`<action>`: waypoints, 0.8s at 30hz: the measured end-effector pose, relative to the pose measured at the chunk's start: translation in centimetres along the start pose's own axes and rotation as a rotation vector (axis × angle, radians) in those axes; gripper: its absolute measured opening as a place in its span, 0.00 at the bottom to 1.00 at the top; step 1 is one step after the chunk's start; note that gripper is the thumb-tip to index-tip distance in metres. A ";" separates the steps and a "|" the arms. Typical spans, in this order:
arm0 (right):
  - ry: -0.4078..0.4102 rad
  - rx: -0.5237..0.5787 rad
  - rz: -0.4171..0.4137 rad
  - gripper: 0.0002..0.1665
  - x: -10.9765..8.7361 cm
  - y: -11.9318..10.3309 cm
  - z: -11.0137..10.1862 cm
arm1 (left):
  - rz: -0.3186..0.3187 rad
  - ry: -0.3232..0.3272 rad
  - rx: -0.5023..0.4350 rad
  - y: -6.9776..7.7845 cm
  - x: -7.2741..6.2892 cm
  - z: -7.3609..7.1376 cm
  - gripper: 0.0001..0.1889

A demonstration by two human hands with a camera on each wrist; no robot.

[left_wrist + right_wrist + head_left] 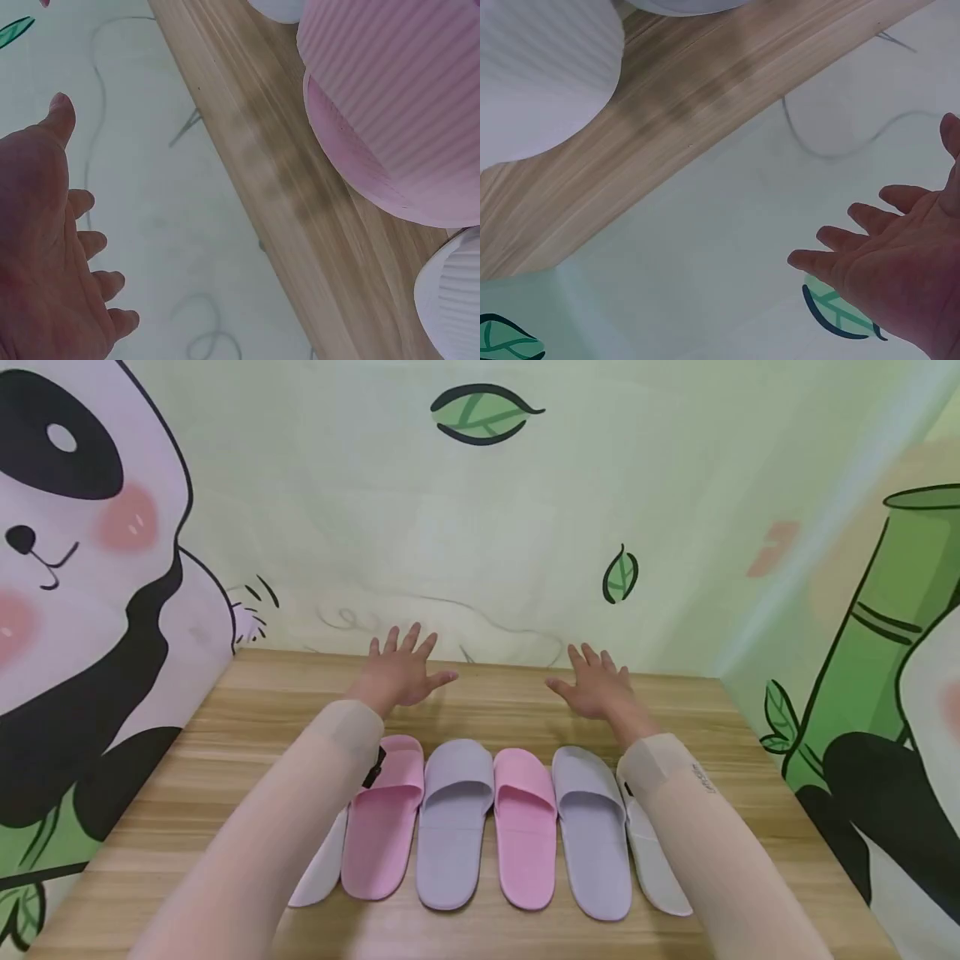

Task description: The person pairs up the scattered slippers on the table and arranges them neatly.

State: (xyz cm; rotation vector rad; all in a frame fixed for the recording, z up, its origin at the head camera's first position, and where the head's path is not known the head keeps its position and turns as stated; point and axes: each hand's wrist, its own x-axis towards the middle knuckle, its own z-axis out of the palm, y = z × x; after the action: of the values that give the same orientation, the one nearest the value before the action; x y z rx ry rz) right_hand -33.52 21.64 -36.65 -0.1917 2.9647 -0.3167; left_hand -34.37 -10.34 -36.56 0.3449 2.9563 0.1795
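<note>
Several slippers lie side by side in a row on the wooden table, toes toward the wall. From left to right come a white slipper (321, 870), a pink slipper (381, 839), a grey slipper (452, 843), a second pink slipper (527, 843), a second grey slipper (596, 852) and a second white slipper (658, 868). Both outer white ones are partly hidden by the sleeves. Beyond the toes, my left hand (401, 670) is held with fingers spread, holding nothing. My right hand (594, 683) is likewise spread, palm down, above the table's far part.
The wooden table (480, 693) ends at a pale green wall sheet (480, 527) printed with leaves. A printed panda (90, 610) fills the left side, and printed bamboo (862, 652) stands on the right. Long pale sleeves cover both forearms.
</note>
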 end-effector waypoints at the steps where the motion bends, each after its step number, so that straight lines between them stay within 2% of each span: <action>1: 0.000 -0.006 -0.007 0.51 -0.2 0.1 0.0 | 0.009 -0.001 -0.002 0.0 -0.1 0.0 0.47; 14: 0.026 0.008 -0.121 0.51 -3.9 0.9 -0.1 | 0.120 0.046 0.005 0.2 -2.7 0.6 0.48; 20: 0.062 0.028 -0.202 0.52 -6.2 1.1 -0.3 | 0.183 0.101 0.041 1.1 -4.9 0.9 0.50; 24: 0.075 0.040 -0.248 0.55 -8.1 1.6 0.0 | 0.222 0.106 0.043 2.0 -6.8 1.2 0.52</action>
State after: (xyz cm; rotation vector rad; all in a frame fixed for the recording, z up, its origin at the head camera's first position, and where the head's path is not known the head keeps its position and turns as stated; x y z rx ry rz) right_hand -25.77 24.36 -35.90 -0.5573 3.0070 -0.4208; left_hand -27.18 -9.89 -36.50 0.6900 3.0237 0.1649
